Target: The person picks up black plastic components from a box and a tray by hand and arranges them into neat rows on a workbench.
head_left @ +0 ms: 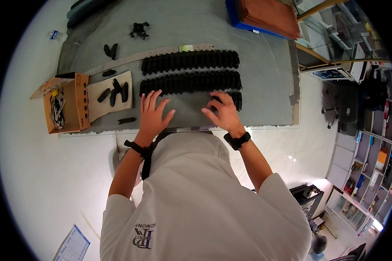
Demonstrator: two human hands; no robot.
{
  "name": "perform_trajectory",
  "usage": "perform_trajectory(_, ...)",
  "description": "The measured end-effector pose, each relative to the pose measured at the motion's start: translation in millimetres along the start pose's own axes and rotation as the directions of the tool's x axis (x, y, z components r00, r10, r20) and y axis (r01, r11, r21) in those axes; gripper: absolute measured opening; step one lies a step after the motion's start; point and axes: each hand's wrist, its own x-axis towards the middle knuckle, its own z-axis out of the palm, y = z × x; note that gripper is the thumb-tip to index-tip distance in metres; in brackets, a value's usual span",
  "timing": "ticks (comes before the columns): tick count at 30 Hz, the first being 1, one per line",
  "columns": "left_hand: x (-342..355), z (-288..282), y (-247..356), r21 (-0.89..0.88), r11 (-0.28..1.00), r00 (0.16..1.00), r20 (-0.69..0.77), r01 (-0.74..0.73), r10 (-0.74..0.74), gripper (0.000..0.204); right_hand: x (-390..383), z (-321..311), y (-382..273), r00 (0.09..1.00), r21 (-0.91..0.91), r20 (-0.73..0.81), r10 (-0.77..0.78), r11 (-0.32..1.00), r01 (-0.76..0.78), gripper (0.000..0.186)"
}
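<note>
Grey desk (268,87) bearing black ribbed pieces in rows, seen from above. The upper row (190,61) and middle row (190,82) run nearly parallel across the centre; a short row (237,102) lies below the right end of the middle one. The left hand (154,112) is open, fingers spread, its fingertips at the lower edge of the middle row, toward the left end. The right hand (224,112) partly covers the short row, thumb apart from the bent fingers; whether it grips a piece cannot be told. Left of the rows, loose black pieces (103,95) lie on a beige cloth (96,109), beside an open cardboard box (82,102). A long ruler (126,59) slants behind the cloth.
</note>
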Motion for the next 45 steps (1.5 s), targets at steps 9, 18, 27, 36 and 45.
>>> perform_trajectory(9, -29, -32, -61, 0.002, 1.000, 0.999, -0.039, 0.022, -0.022, 0.042, 37, 47, -52, 1.000, -0.005, 0.007, -0.017, 1.000, 0.017, 0.036)
perform_trajectory(18, -55, -66, -127, -0.039, 0.999, 0.997, -0.081, 0.002, -0.005, 0.041, 60, 98, -110, 0.995, -0.039, 0.090, 0.039, 0.999, -0.036, 0.034)
perform_trajectory(27, -77, -101, -186, -0.044, 0.999, 0.997, -0.071, -0.021, 0.018, 0.036, 84, 149, -158, 0.997, -0.056, 0.083, -0.001, 0.998, 0.005, 0.033)
perform_trajectory(36, -87, -114, -219, -0.029, 1.000, 0.998, -0.064, 0.006, -0.008, 0.047, 96, 177, -189, 0.994, -0.067, 0.103, -0.029, 0.997, 0.036, 0.031)
perform_trajectory(45, -73, -111, -240, -0.042, 0.999, 0.995, -0.101, 0.013, -0.017, 0.042, 112, 183, -187, 0.994, -0.082, 0.083, -0.067, 0.994, 0.074, 0.034)
